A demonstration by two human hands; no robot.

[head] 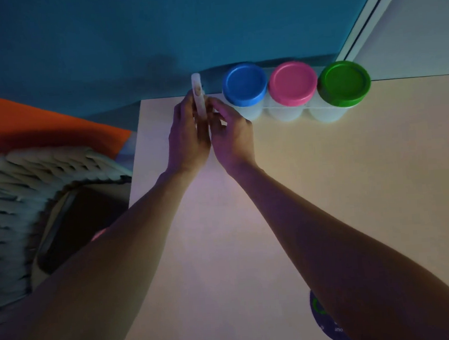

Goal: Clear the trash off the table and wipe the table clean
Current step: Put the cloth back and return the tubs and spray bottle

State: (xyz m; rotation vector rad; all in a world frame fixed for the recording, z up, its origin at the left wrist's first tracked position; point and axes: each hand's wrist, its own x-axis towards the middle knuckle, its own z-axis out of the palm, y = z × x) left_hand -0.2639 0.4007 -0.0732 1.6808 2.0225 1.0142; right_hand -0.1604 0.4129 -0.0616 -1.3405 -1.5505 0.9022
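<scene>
Head view: both arms outstretched; left hand [187, 135] and right hand [230, 135] pinch a pale flat object [199, 100] upright, just left of the blue-lidded jar [245, 88].

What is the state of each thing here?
Strip: upright, held between both hands.
Left hand: grips strip.
Right hand: pinches strip.
Blue jar: lidded, upright.
Pink jar: lidded, upright.
Green jar: lidded, upright.
Table: bare here.
</scene>
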